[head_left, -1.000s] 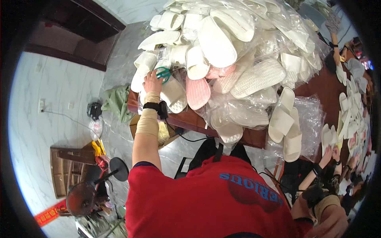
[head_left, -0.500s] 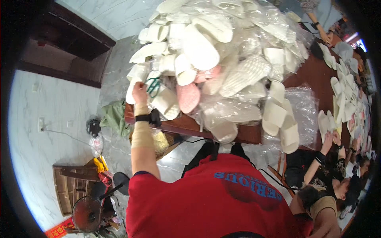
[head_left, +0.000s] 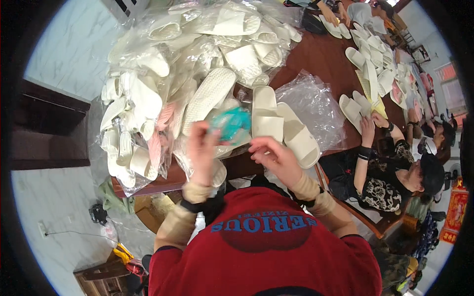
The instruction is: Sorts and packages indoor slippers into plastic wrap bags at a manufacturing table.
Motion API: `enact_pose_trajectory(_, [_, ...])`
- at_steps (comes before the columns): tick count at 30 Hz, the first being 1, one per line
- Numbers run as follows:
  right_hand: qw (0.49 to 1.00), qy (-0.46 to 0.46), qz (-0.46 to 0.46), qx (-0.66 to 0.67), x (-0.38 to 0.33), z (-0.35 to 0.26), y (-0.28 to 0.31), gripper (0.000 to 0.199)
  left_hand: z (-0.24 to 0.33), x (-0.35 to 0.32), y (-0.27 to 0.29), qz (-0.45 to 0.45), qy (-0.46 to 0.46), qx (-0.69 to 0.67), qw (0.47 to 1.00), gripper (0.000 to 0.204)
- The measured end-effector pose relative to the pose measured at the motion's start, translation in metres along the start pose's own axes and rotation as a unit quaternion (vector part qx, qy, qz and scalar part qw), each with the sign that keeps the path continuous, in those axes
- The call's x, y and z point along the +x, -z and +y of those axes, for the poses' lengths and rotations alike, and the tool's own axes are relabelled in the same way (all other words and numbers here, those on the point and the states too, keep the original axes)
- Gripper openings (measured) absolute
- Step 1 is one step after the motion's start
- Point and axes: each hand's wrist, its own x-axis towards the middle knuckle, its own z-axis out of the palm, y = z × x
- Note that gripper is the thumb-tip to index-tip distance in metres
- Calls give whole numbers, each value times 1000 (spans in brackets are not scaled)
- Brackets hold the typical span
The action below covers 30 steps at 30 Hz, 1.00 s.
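A teal looped thing (head_left: pixel 231 124), too smeared by motion to name, is at the fingers of my left hand (head_left: pixel 201 150), which appears closed on it. My right hand (head_left: pixel 279 158) hangs over the table edge, empty, its fingers bent and apart, facing the teal thing. Just beyond my right hand lies a pair of white slippers (head_left: pixel 266 113), unwrapped, one overlapping the other. A large heap of white slippers (head_left: pixel 212 93) in clear bags fills the table's left part. Pink slippers (head_left: pixel 154 150) show among them.
Clear plastic bags (head_left: pixel 313 111) lie flat on the brown table (head_left: pixel 316 64), right of the slipper pair. A co-worker (head_left: pixel 390 182) sits at the right, hands on white slippers (head_left: pixel 353 111). More slippers line the far right side.
My left hand has come from the heap's left edge towards the middle, and the teal thing has come with it. My right hand has risen into the middle from the lower right. The view has shifted right.
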Motion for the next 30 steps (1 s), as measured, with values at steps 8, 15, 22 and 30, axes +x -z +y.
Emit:
enact_pose_trajectory(8, [861,-100,295,402,-20,73,58,48,-76,-2,-125,-201,-25,97,974,17])
enact_pose_trajectory(15, [918,-65,379,99,-34,109,140,41,-101,45,-164,-351,3,168,921,16])
enact_pose_trajectory(22, [935,-237,103,245,-63,103,161,42,-184,105,-131,-377,-140,546,735,20])
enact_pose_trajectory(30, [838,-414,-40,354,-50,105,142,69,-195,106,-147,-326,-37,501,801,13])
